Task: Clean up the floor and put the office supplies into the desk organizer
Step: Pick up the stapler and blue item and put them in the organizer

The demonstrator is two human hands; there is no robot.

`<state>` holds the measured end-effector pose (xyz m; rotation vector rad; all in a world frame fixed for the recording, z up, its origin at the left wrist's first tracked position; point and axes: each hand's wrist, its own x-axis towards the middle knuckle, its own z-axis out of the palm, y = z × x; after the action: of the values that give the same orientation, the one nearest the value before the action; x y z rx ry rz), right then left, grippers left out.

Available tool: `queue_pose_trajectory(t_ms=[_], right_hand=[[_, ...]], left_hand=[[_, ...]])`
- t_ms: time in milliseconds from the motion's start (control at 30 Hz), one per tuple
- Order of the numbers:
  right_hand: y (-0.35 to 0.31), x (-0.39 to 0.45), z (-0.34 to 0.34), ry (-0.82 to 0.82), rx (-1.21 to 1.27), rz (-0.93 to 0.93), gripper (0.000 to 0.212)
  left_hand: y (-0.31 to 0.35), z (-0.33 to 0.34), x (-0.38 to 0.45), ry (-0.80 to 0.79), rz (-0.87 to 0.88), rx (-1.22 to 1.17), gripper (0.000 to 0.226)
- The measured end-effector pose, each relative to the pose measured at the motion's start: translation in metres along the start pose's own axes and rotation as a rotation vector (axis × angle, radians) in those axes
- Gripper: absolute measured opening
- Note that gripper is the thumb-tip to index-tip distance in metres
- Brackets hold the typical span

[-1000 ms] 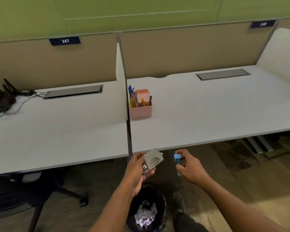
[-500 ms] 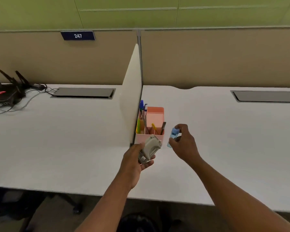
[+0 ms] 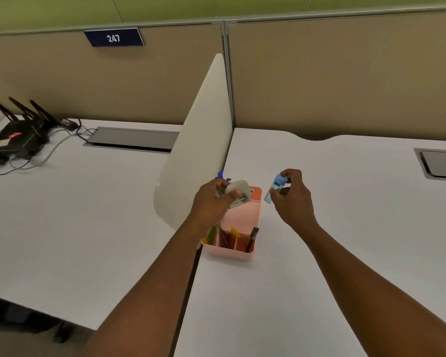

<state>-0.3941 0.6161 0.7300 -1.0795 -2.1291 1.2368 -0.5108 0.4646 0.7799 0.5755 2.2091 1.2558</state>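
Over the desk (image 3: 345, 202), your left hand (image 3: 209, 204) had carried its gripped stapler (image 3: 238, 193) above the organizer (image 3: 242, 220), your right hand (image 3: 292, 199) pinching a blue item (image 3: 274, 188) beside it.

We see 2 hands over a white desk (image 3: 319, 228). The left hand (image 3: 211, 202) holds a grey hole punch (image 3: 238, 193) above a pink desk organizer (image 3: 238, 228). The right hand (image 3: 292, 199) pinches a small blue thing (image 3: 274, 188) just beside the box. Pens (image 3: 251, 239) stand inside. A black router (image 3: 13, 136) sits far left, under a sign (image 3: 113, 37) reading 247.
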Motion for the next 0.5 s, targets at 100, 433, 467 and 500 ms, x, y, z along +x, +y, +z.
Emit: queue_pose_trajectory(t_ms=[100, 433, 467, 500], right_hand=[[0.007, 0.025, -0.002, 0.008, 0.012, -0.006, 0.037], [0.020, 0.056, 0.029, -0.153, -0.032, -0.170, 0.037], [0.023, 0.058, 0.033, -0.169, -0.042, -0.184, 0.036], [0.025, 0.059, 0.036, -0.180, -0.050, -0.196, 0.035]], left_hand=[[0.006, -0.003, 0.037, -0.193, -0.012, 0.154, 0.048], [-0.007, 0.029, 0.109, -0.586, -0.125, 0.515, 0.054], [-0.006, 0.030, 0.112, -0.619, -0.142, 0.515, 0.054], [-0.005, 0.031, 0.115, -0.663, -0.166, 0.524, 0.055]])
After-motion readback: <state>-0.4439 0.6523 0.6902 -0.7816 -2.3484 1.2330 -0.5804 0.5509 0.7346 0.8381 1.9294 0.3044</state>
